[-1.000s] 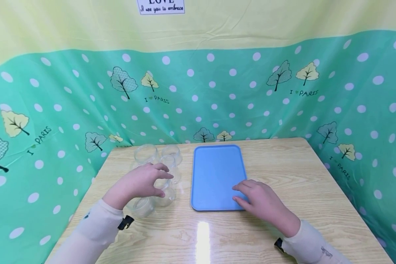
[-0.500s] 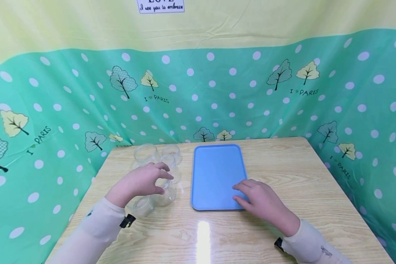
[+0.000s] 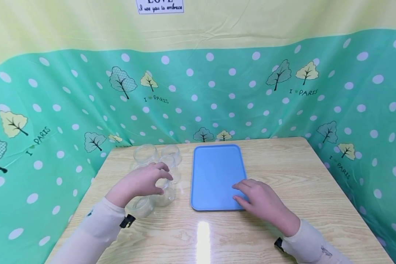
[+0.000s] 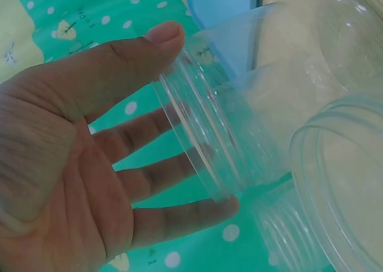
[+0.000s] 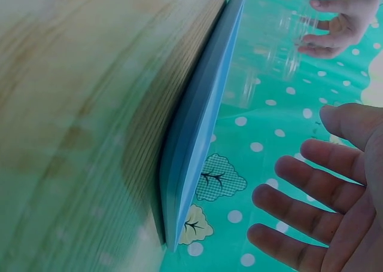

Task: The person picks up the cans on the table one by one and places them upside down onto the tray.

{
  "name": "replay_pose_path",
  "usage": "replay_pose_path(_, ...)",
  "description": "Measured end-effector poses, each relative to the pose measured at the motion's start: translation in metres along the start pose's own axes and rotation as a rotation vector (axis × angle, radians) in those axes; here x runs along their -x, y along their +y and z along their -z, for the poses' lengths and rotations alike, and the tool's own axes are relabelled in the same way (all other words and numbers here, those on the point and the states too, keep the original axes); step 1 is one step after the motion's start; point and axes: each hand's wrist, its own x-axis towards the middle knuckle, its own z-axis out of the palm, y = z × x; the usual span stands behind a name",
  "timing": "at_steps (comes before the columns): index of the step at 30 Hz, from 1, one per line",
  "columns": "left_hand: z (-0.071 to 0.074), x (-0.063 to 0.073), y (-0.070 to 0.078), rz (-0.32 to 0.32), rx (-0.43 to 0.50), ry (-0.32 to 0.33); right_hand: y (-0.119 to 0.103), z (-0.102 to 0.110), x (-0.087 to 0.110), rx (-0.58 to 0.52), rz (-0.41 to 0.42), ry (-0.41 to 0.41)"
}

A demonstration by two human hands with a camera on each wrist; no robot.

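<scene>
My left hand [image 3: 145, 179] is over a group of clear, wide-mouthed jars. In the left wrist view, its thumb and fairly straight fingers spread about the ridged rim of one clear jar [image 4: 257, 122], fingertips right at the rim. That jar [image 3: 165, 197] shows partly below the hand in the head view. My right hand [image 3: 260, 200] is over the near right edge of a blue tray [image 3: 216, 172]. In the right wrist view its fingers [image 5: 299, 209] are relaxed and spread, holding nothing, with the tray's edge [image 5: 200, 128] beside them.
Another clear jar [image 3: 146, 154] stands at the back left, with a smaller one [image 3: 172, 152] beside it. A further jar [image 3: 141, 207] is at the near left. All rest on a wooden table [image 3: 277, 161], with a green dotted curtain [image 3: 217, 91] behind.
Hands, jars and tray stay in nearly the same places; the left wrist shifted very slightly between the first and second head frames.
</scene>
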Motion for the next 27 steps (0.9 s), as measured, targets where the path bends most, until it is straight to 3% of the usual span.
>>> replay_pose_path(8,0.003,0.005,0.005,-0.022,0.024,0.013,-0.001,0.002,0.0,0.011,-0.017,-0.009)
replay_pose_path(17,0.018,0.013,0.013,-0.097,0.058,0.083,0.002,0.001,0.001,0.011,-0.021,0.017)
replay_pose_path(22,0.024,0.014,0.014,-0.088,0.086,0.122,0.003,0.002,0.0,0.002,-0.008,0.032)
replay_pose_path(27,0.024,0.017,0.014,-0.036,0.164,0.149,0.002,0.003,0.0,-0.005,0.008,0.054)
